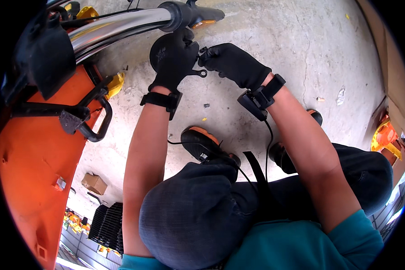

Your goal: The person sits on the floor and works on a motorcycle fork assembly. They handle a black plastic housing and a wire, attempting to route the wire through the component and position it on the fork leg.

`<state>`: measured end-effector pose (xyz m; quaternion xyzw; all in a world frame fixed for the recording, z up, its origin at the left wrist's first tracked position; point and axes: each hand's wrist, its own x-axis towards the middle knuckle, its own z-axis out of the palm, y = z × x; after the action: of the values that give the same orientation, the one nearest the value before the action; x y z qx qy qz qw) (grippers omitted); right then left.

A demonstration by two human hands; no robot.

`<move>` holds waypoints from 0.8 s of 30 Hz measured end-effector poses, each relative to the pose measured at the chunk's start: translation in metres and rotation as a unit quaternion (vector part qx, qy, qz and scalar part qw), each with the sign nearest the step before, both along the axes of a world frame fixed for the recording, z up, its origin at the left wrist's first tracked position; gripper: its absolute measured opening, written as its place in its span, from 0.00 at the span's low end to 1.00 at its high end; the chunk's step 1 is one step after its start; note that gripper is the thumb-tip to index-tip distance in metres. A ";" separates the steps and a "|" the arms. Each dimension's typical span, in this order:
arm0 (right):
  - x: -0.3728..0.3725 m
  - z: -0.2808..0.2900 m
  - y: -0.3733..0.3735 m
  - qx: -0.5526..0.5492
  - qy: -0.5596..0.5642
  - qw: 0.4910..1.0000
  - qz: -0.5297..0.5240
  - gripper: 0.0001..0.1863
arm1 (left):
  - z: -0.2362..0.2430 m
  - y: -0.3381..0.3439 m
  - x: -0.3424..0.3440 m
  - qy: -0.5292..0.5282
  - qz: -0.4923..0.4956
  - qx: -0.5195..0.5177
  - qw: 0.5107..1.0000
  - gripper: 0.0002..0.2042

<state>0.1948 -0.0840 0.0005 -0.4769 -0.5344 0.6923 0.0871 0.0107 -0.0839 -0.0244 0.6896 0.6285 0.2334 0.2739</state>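
Note:
Both my hands wear black gloves and meet in the upper middle, just below the end of a chrome tube [126, 26]. My left hand [173, 58] is closed, its fingers curled near the tube's black end fitting [177, 15]. From its palm side sticks out a dark slim piece with a ring end [202, 73]; the rest of that piece is hidden. Close beside it, my right hand [234, 63] is pinched, fingertips almost touching the left fingers. What sits between the right fingertips is too small and dark to name.
An orange panel [36, 153] with a black tubular bracket [83, 114] stands at the left. On the concrete floor lie a small cardboard box [94, 183], stacked black parts [107, 225] and scraps. Orange and yellow parts [387, 135] sit at right. Cables hang from my wrist straps.

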 end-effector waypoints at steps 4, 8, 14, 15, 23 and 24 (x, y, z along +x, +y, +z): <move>-0.001 -0.001 0.009 0.016 0.010 0.999 0.046 0.12 | 0.001 -0.001 -0.019 -0.004 -0.177 0.087 0.980 0.11; 0.012 -0.021 0.019 0.036 0.032 0.996 0.072 0.13 | 0.011 0.005 -0.018 -0.035 -0.206 0.033 0.977 0.09; 0.012 -0.003 0.033 0.039 -0.031 0.994 0.101 0.11 | 0.035 0.003 -0.008 0.162 -0.257 0.082 0.949 0.12; 0.011 -0.003 0.036 0.045 -0.032 0.992 0.111 0.11 | 0.027 0.002 -0.007 0.144 -0.257 0.121 0.948 0.12; 0.016 -0.005 0.043 0.029 0.004 0.991 0.131 0.08 | -0.011 0.005 -0.031 0.066 -0.328 0.067 0.940 0.05; 0.018 -0.003 0.045 0.026 -0.005 0.992 0.123 0.08 | -0.007 0.008 -0.029 0.114 -0.314 0.082 0.939 0.05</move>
<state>0.2123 -0.0393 -0.0026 -0.4085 -0.6072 0.6815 0.0111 -0.0186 -0.0759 -0.0317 0.8939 0.3857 0.1060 0.2023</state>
